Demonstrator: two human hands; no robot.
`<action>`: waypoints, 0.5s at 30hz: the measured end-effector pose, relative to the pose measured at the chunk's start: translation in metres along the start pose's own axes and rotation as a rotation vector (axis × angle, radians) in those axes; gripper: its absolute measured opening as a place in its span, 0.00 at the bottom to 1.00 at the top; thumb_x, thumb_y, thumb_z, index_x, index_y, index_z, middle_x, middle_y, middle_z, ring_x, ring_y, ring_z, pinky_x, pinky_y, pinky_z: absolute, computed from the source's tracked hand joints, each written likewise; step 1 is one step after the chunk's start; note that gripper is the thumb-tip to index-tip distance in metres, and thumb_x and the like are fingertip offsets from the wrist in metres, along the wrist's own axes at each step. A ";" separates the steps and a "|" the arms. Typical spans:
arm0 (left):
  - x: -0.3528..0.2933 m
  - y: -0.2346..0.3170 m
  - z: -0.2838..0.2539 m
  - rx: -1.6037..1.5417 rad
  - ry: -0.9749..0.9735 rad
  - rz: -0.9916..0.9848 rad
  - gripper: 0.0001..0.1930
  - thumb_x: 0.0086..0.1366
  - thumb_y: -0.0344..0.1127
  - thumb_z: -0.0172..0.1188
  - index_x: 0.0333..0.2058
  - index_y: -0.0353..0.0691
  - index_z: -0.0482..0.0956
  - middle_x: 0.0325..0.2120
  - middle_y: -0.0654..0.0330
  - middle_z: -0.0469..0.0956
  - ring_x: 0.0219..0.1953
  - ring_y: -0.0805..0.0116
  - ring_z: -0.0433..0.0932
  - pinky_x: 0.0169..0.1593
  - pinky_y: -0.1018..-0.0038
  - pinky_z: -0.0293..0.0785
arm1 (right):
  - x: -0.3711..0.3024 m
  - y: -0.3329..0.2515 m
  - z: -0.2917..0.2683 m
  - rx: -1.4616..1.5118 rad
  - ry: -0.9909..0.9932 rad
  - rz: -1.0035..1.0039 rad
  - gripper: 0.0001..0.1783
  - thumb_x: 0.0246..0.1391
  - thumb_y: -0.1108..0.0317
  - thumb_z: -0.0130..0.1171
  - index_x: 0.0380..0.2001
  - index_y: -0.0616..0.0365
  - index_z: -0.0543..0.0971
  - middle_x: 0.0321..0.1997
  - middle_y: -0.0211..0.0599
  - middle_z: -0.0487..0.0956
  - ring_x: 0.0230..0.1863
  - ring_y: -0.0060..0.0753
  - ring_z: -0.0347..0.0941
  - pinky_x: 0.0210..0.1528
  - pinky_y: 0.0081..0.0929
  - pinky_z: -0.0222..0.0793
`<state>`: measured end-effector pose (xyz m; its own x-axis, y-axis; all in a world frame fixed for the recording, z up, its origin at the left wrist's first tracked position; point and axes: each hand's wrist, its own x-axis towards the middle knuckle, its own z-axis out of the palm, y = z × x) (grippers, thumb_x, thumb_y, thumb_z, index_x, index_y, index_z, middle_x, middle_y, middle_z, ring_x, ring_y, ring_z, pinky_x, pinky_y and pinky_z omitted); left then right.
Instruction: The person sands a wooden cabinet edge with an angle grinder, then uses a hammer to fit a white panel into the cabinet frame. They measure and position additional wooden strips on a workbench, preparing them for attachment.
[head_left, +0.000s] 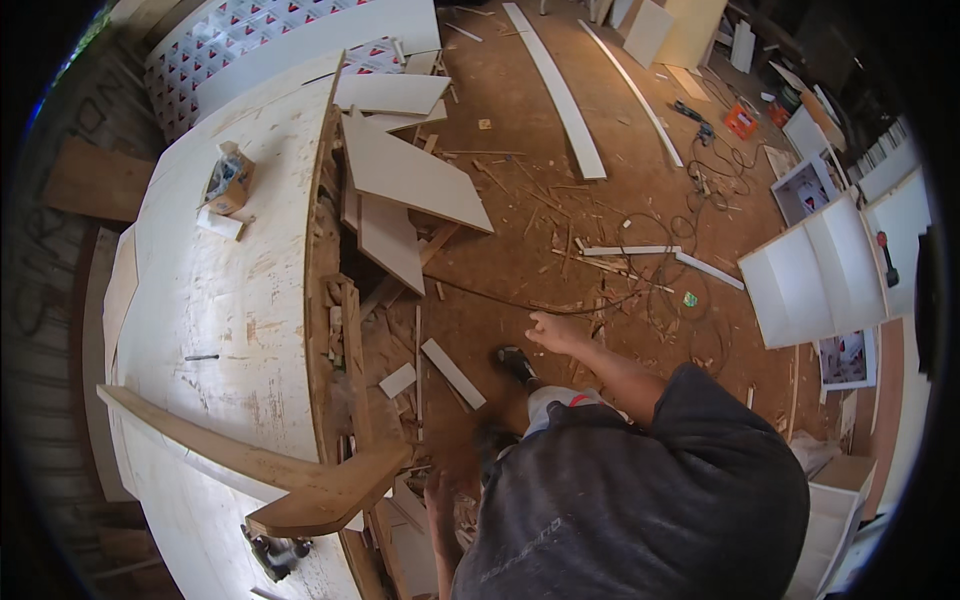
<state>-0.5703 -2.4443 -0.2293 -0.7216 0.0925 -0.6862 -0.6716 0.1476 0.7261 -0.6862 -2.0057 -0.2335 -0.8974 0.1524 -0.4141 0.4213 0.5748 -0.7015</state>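
Note:
My right hand (556,334) is held out over the littered floor, its fingers curled in, with nothing visible in them. A dark cable (490,296) runs across the floor just beyond it. My left hand (440,490) hangs low beside the worktable (250,300), blurred and partly in shadow, so its fingers do not show clearly. Nearest to it is a wide wooden piece (335,488) that juts past the table edge and meets a long wooden beam (210,430) lying across the white top. A dark tool (275,553) rests by the table's near edge.
A small open carton (229,185) stands on the worktable. White board offcuts (415,180) lean against its side. Long white strips (560,95), wood scraps and loose cable litter the brown floor. White cabinet panels (815,265) stand at the right, near an orange crate (741,121).

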 end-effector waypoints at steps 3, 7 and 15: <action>0.023 -0.020 0.001 0.214 -0.089 0.148 0.18 0.64 0.42 0.53 0.46 0.35 0.76 0.31 0.59 0.77 0.33 0.69 0.77 0.36 0.71 0.74 | -0.090 0.093 -0.012 -0.008 -0.041 0.286 0.35 0.51 0.48 0.59 0.55 0.63 0.72 0.46 0.57 0.78 0.49 0.53 0.75 0.48 0.41 0.71; 0.041 0.017 0.058 0.516 -0.272 0.031 0.15 0.61 0.41 0.52 0.39 0.35 0.78 0.25 0.59 0.76 0.29 0.71 0.75 0.30 0.74 0.71 | -0.217 0.255 0.017 -0.137 0.206 0.504 0.25 0.50 0.52 0.57 0.48 0.54 0.78 0.37 0.55 0.79 0.47 0.56 0.76 0.46 0.47 0.71; 0.097 0.047 0.251 0.620 -0.400 0.205 0.12 0.63 0.34 0.49 0.39 0.34 0.77 0.25 0.57 0.76 0.25 0.72 0.76 0.23 0.76 0.71 | -0.331 0.324 -0.021 0.032 0.154 0.632 0.26 0.51 0.49 0.55 0.38 0.64 0.79 0.34 0.53 0.81 0.37 0.56 0.78 0.40 0.45 0.72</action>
<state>-0.6294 -2.1811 -0.2727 -0.6260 0.5097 -0.5902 -0.2287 0.6035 0.7638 -0.2555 -1.8529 -0.3120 -0.4827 0.5685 -0.6662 0.8758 0.3126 -0.3678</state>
